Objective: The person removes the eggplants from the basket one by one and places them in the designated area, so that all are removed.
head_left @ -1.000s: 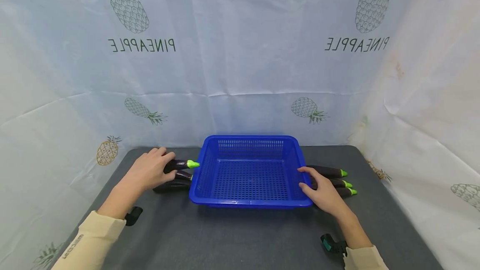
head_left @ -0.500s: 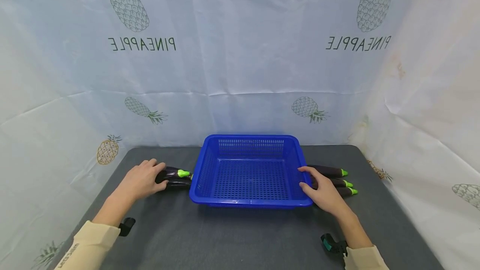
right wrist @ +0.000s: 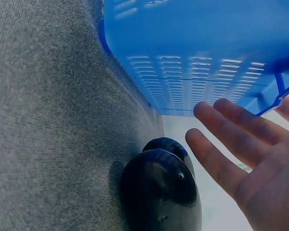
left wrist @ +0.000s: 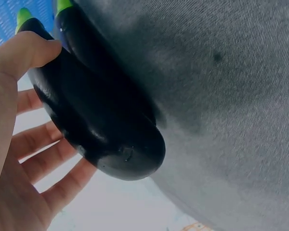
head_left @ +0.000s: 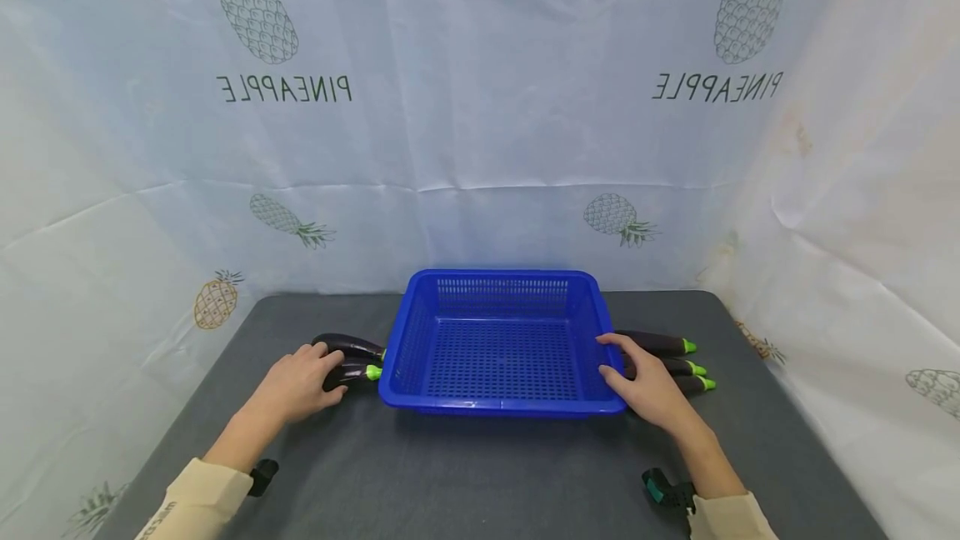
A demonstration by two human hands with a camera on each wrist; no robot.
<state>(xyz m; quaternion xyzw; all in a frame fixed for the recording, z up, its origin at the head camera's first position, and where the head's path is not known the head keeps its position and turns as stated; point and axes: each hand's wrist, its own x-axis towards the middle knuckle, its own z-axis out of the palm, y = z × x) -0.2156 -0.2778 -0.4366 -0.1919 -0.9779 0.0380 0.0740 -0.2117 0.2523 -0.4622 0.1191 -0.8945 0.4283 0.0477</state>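
One eggplant (head_left: 351,373) in the left hand (head_left: 300,382), right hand (head_left: 648,386) beside basket (head_left: 501,407)

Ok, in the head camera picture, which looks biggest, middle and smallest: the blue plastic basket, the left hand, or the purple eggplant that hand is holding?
1. Blue plastic basket, clearly the largest.
2. Left hand.
3. Purple eggplant gripped by that hand; the hand hides part of it, so ranks 2 and 3 are unsure.

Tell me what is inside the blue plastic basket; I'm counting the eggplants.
Nothing shows inside the blue perforated plastic basket: only its bare floor. The near wall hides a thin strip of floor behind it.
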